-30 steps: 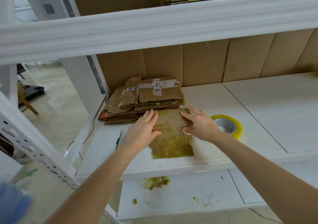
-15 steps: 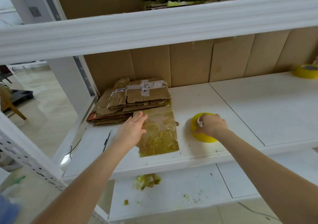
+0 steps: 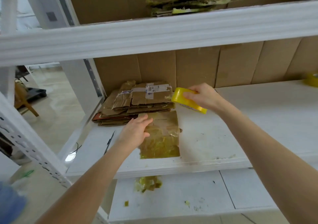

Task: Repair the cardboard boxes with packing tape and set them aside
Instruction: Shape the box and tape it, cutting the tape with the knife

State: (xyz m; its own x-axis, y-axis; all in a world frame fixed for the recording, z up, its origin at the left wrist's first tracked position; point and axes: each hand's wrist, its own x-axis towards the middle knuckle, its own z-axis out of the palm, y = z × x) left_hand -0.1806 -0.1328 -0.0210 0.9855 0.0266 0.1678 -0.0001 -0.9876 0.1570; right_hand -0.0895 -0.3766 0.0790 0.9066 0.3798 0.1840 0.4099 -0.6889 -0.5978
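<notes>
where the white shelf (image 3: 258, 120) meets cardboard backing (image 3: 194, 69), flattened boxes (image 3: 137, 101) lie stacked.

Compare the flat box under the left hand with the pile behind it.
The flat box lies alone on the shelf; the pile is several boxes stacked. Yellowish tape covers the flat box's near half; the pile's top box shows mostly bare card and white labels. The left hand rests on the flat box, not on the pile. Both are flattened brown cardboard.
</notes>
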